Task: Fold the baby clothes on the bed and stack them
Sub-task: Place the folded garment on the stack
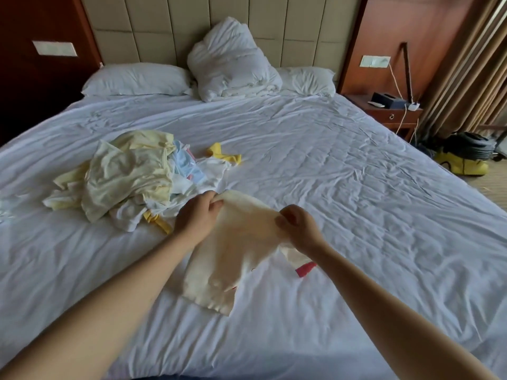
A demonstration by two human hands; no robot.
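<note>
Head | left hand point(198, 213), right hand point(297, 227) pinch cream garment point(233, 259) | bed point(356, 187)

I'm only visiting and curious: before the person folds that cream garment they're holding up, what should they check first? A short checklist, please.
1. Left hand grip on the cream garment, top edge: ok, pinched.
2. Right hand grip on the same edge: ok, pinched.
3. Garment spread flat: not ok; its lower end lies rumpled on the bed.
4. Bare room on the bed for folding: ok.
5. Garment free of the unfolded pile: cannot tell; they are close.
6. Folded stack started: not ok, none in view.
</note>
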